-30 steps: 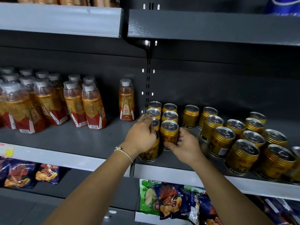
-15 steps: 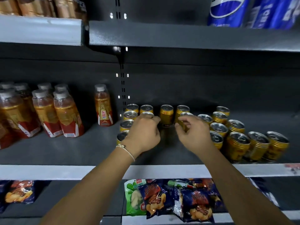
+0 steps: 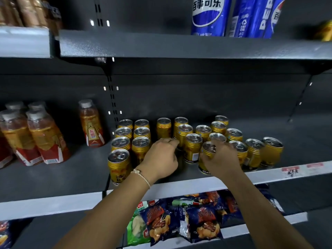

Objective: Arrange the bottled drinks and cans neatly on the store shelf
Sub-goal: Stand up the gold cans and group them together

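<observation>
Several gold cans stand on the dark middle shelf [image 3: 53, 177]. A tidy two-wide block of them [image 3: 124, 133] sits left of centre, with one can [image 3: 118, 166] at its front. A looser cluster [image 3: 233, 139] spreads to the right. My right hand [image 3: 221, 159] grips a front can [image 3: 206, 155] of that cluster, fingers curled over its rim. My left hand [image 3: 159, 159] is in the gap between the two groups, fingers curled, fingertips close to a can [image 3: 185, 133]. Whether it holds anything is hidden behind the hand.
Orange drink bottles [image 3: 43, 137] crowd the shelf's left end, and one bottle [image 3: 91, 126] stands alone by the upright. Blue cola cans [image 3: 208, 15] are on the shelf above. Snack bags [image 3: 179, 223] lie on the shelf below. Bare shelf extends right of the cans.
The view has shifted right and up. My right hand moved down and right onto a front can of the loose cluster. My left hand slid right, off the left block into the gap.
</observation>
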Demonstrator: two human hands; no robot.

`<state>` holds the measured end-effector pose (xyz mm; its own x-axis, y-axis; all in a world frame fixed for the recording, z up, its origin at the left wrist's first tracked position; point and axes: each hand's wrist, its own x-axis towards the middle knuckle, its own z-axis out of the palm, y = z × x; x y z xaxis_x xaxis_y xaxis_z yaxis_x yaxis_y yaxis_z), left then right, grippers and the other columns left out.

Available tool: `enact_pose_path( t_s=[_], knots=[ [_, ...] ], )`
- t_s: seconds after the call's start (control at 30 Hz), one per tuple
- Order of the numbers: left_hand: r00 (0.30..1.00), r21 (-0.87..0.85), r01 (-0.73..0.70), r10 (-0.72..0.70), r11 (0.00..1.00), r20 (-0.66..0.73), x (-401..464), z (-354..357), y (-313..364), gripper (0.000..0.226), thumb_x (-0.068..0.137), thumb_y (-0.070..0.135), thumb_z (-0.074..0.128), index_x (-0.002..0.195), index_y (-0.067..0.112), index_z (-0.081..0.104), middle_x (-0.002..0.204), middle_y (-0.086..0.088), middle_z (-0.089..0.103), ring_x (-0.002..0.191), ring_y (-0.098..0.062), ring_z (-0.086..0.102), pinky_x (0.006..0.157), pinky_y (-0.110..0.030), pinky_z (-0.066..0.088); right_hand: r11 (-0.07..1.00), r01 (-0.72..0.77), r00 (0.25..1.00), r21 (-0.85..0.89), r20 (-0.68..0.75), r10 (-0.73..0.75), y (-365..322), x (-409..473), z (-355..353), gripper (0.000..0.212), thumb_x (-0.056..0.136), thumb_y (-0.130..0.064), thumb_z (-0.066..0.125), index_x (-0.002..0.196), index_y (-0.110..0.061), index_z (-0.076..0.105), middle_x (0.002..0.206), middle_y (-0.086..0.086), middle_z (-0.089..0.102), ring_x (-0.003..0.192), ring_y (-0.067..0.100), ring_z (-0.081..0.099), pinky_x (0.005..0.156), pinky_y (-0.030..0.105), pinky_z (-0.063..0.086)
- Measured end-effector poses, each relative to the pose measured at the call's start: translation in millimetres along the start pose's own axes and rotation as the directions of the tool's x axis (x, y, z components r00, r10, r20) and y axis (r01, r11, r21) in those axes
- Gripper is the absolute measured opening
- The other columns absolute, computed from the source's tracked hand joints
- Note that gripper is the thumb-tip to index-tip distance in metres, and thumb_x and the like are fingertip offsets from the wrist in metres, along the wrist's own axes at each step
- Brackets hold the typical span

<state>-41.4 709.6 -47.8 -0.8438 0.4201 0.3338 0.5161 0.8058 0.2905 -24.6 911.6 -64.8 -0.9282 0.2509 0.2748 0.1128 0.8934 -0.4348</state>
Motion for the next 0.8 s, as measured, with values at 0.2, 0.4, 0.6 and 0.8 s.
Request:
enact_pose_path(
  t_s=[0.2, 0.4, 0.6, 0.8],
  knots=[
    [1.0, -0.019, 0.006, -0.006, 1.0, 0.0, -11.9, 4.8, -8.8, 0.051, 0.091, 0.011, 0.052, 0.142, 0.018, 0.047, 0.141, -0.004, 0.052, 0.128, -0.022, 0.048, 0.101, -0.029, 0.043, 0.968, 0.054, 0.998, 0.246, -0.039, -0.046, -4.9, -9.9, -3.4, 0.043, 0.08, -0.034, 0.078, 0.118, -0.025, 0.06, 0.111, -0.003, 0.068, 0.109, 0.024, 0.06, 0.091, 0.041, 0.053],
    [0.997, 0.15, -0.02, 0.03, 0.989, -0.068, -18.0, -10.7, -24.4, 0.052, 0.092, 0.019, 0.05, 0.144, 0.015, 0.045, 0.146, -0.005, 0.048, 0.139, -0.022, 0.035, 0.119, -0.032, 0.015, 0.843, 0.061, 0.993, 0.535, 0.05, -0.104, -24.4, -19.1, 10.2, 0.052, 0.075, -0.031, 0.086, 0.118, -0.039, 0.058, 0.109, -0.021, 0.065, 0.107, 0.006, 0.061, 0.095, 0.037, 0.054],
    [0.982, 0.224, 0.186, -0.175, 0.957, -0.068, -15.0, -38.9, -73.3, 0.052, 0.098, 0.031, 0.039, 0.149, 0.018, 0.036, 0.158, -0.003, 0.03, 0.149, -0.026, 0.016, 0.122, -0.044, 0.007, 0.757, 0.098, 0.966, 0.647, 0.122, -0.229, -57.8, -26.0, 40.8, 0.066, 0.073, -0.029, 0.088, 0.126, -0.043, 0.052, 0.117, -0.021, 0.064, 0.114, 0.005, 0.061, 0.098, 0.042, 0.055],
    [0.933, 0.128, 0.346, -0.355, 0.93, 0.063, -19.7, -45.0, -115.5, 0.056, 0.102, 0.042, 0.033, 0.152, 0.016, 0.03, 0.16, -0.007, 0.024, 0.149, -0.027, 0.014, 0.121, -0.042, 0.015, 0.715, 0.156, 0.95, 0.681, 0.094, -0.297, -88.8, -32.1, 66.3, 0.068, 0.069, -0.033, 0.09, 0.125, -0.045, 0.052, 0.12, -0.019, 0.063, 0.116, 0.006, 0.059, 0.1, 0.041, 0.053]
  ],
)
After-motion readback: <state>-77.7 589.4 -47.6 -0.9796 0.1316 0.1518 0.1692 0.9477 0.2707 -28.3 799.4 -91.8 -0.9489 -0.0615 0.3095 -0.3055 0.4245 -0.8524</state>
